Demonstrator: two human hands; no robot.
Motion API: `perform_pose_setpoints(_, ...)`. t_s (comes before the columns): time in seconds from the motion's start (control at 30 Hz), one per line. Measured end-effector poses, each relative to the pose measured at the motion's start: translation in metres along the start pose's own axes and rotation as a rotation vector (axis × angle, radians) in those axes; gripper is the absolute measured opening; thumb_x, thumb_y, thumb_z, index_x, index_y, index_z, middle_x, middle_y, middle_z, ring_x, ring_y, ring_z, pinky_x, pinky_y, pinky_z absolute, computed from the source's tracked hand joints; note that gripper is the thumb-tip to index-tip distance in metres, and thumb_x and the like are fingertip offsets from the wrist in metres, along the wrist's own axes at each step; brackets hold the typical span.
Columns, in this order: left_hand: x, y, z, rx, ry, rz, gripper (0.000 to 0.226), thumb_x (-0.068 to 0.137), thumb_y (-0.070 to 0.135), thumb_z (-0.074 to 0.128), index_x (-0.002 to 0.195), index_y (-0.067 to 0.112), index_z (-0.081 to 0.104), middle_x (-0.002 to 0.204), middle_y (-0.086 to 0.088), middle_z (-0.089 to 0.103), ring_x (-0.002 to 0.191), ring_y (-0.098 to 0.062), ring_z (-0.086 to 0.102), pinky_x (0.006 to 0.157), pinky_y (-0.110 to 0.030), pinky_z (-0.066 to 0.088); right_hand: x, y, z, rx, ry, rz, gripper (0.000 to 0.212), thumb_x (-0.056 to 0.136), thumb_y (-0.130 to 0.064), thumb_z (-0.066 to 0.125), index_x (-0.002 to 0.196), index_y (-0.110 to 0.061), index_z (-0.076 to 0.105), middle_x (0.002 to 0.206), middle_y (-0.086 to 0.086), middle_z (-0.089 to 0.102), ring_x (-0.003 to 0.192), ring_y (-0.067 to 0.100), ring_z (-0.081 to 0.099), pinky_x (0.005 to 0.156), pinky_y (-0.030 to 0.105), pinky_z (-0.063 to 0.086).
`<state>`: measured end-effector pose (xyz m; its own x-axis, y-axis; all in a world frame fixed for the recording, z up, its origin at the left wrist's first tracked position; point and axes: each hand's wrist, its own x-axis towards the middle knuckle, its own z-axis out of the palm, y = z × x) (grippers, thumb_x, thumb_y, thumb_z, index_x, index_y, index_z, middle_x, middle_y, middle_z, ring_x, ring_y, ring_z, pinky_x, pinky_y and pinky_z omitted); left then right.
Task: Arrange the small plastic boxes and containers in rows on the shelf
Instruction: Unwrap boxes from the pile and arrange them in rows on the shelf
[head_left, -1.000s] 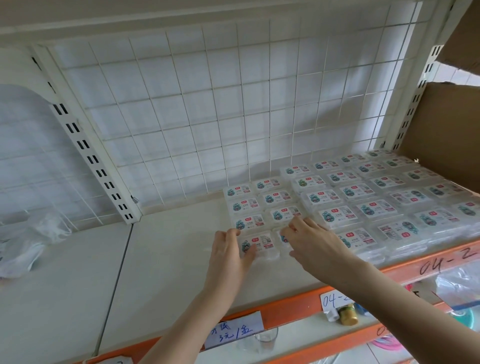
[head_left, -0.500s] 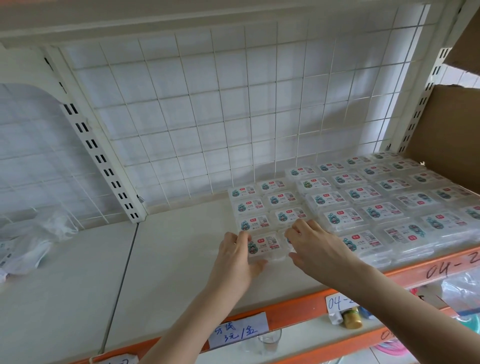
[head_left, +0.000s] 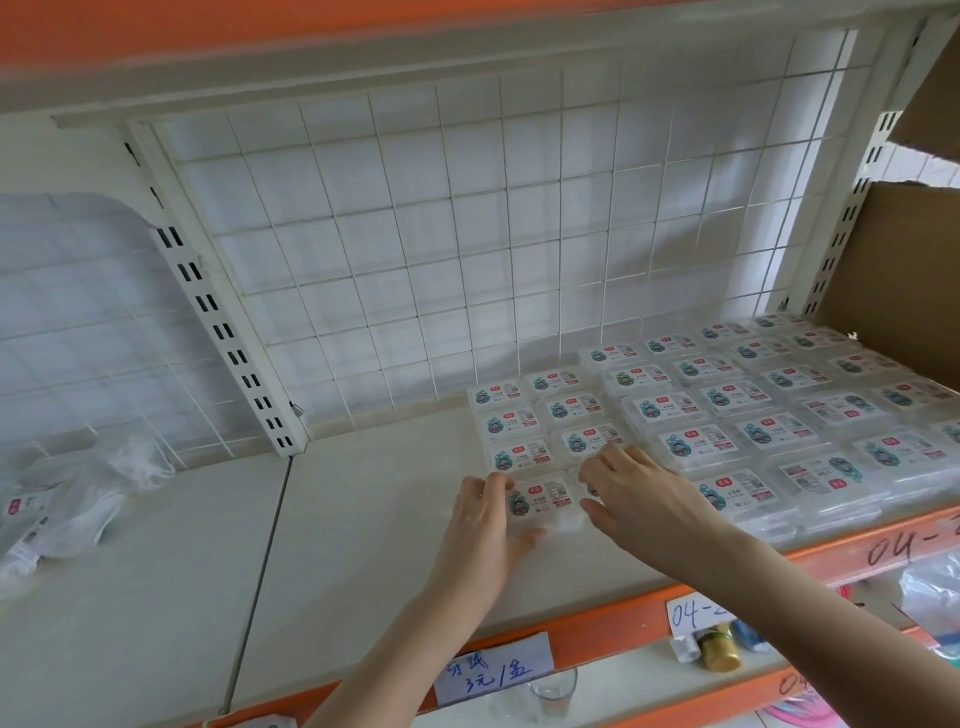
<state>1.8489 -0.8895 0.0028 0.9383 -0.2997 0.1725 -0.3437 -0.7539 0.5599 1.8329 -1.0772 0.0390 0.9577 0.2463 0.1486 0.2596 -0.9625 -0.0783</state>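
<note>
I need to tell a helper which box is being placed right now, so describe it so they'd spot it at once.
On the white shelf with the orange front edge, find the block of small labelled boxes at the right. The front-left corner box is the one: it sits between the left hand and right hand.

Small plastic boxes (head_left: 727, 410) sit in rows on the shelf (head_left: 363, 530), filling its right half back to the wire grid (head_left: 415, 260), w/ a cardboard box (head_left: 904, 280) at far right. Left hand (head_left: 485, 525) & right hand (head_left: 631, 493) flank the front-left box (head_left: 543, 500), nearest the shelf's front edge. Plastic bags (head_left: 72, 504) lie far left; price tag (head_left: 493, 670) hangs below the front edge.
</note>
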Motion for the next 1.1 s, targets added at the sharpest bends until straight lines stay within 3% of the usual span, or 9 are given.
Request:
perform_pose_setpoints(0.1, -0.006, -0.003, -0.005, -0.053, 0.015, -0.025, 0.059, 0.084, 0.045, 0.06, 0.131, 0.016, 0.038, 0.128, -0.001, 0.04, 0.113, -0.014, 0.048, 0.088, -0.016, 0.04, 0.004, -0.013, 0.002, 0.007, 0.106, -0.03, 0.024, 0.097, -0.031, 0.04, 0.115, -0.023, 0.054, 0.117, -0.007, 0.052, 0.11, 0.016, 0.052, 0.078, 0.029, 0.048)
perform_pose_setpoints(0.17, -0.016, -0.009, -0.012, -0.019, 0.07, 0.009, 0.054, 0.087, 0.049, 0.054, 0.129, 0.018, 0.041, 0.128, 0.003, 0.042, 0.116, -0.011, 0.047, 0.087, -0.015, 0.039, 0.008, -0.029, 0.003, 0.03, 0.163, -0.066, 0.018, 0.094, -0.027, 0.044, 0.102, -0.024, 0.06, 0.104, -0.008, 0.059, 0.095, 0.016, 0.059, 0.066, 0.028, 0.047)
perform_pose_setpoints(0.27, -0.035, -0.03, -0.03, 0.042, 0.181, 0.034, 0.047, 0.087, 0.053, 0.039, 0.117, 0.02, 0.054, 0.117, 0.006, 0.055, 0.109, -0.011, 0.054, 0.085, -0.027, 0.047, 0.018, -0.059, 0.007, 0.095, 0.188, -0.131, 0.013, 0.084, -0.026, 0.049, 0.081, -0.026, 0.062, 0.08, -0.01, 0.061, 0.07, 0.014, 0.062, 0.049, 0.024, 0.042)
perform_pose_setpoints(0.4, -0.067, -0.076, -0.064, 0.094, 0.321, -0.039, 0.019, 0.09, 0.027, 0.055, 0.105, 0.019, 0.061, 0.103, 0.009, 0.062, 0.101, -0.009, 0.057, 0.082, -0.029, 0.049, 0.037, -0.114, 0.015, 0.152, 0.183, -0.235, 0.013, 0.082, -0.03, 0.049, 0.08, -0.028, 0.062, 0.076, -0.011, 0.061, 0.065, 0.01, 0.062, 0.045, 0.025, 0.047)
perform_pose_setpoints(0.5, -0.095, -0.112, -0.096, 0.158, 0.364, -0.133, 0.015, 0.09, 0.023, 0.055, 0.104, 0.021, 0.061, 0.102, 0.009, 0.061, 0.1, -0.01, 0.057, 0.082, -0.028, 0.049, 0.054, -0.166, 0.024, 0.2, 0.127, -0.315, 0.013, 0.086, -0.033, 0.047, 0.086, -0.031, 0.06, 0.082, -0.013, 0.062, 0.074, 0.011, 0.063, 0.052, 0.028, 0.048)
perform_pose_setpoints(0.67, -0.139, -0.169, -0.151, 0.242, 0.456, -0.282, 0.019, 0.089, 0.027, 0.048, 0.101, 0.022, 0.061, 0.097, 0.007, 0.062, 0.095, -0.015, 0.058, 0.076, -0.031, 0.05, 0.075, -0.261, 0.033, 0.303, 0.012, -0.513, 0.022, 0.099, -0.035, 0.037, 0.11, -0.032, 0.056, 0.11, -0.013, 0.057, 0.105, 0.01, 0.055, 0.08, 0.027, 0.042)
perform_pose_setpoints(0.77, -0.163, -0.205, -0.178, 0.258, 0.502, -0.347, 0.02, 0.081, 0.027, 0.048, 0.092, 0.021, 0.064, 0.084, 0.006, 0.063, 0.084, -0.018, 0.06, 0.067, -0.033, 0.053, 0.086, -0.316, 0.039, 0.322, -0.035, -0.573, 0.024, 0.099, -0.036, 0.035, 0.113, -0.034, 0.054, 0.114, -0.015, 0.055, 0.109, 0.007, 0.052, 0.083, 0.024, 0.04)
perform_pose_setpoints(0.9, -0.19, -0.245, -0.214, 0.295, 0.556, -0.388, 0.016, 0.086, 0.021, 0.05, 0.095, 0.02, 0.063, 0.088, 0.007, 0.063, 0.086, -0.015, 0.057, 0.07, -0.029, 0.049, 0.102, -0.381, 0.048, 0.343, -0.072, -0.646, 0.023, 0.098, -0.036, 0.037, 0.113, -0.034, 0.055, 0.113, -0.014, 0.056, 0.108, 0.008, 0.053, 0.082, 0.026, 0.042)
perform_pose_setpoints(1.1, -0.223, -0.303, -0.256, 0.32, 0.679, -0.402, 0.025, 0.077, 0.022, 0.041, 0.085, 0.019, 0.065, 0.08, 0.006, 0.064, 0.076, -0.019, 0.06, 0.061, -0.029, 0.052, 0.124, -0.46, 0.06, 0.387, -0.013, -0.68, 0.022, 0.097, -0.029, 0.041, 0.112, -0.03, 0.058, 0.111, -0.014, 0.056, 0.107, 0.009, 0.053, 0.081, 0.026, 0.043)
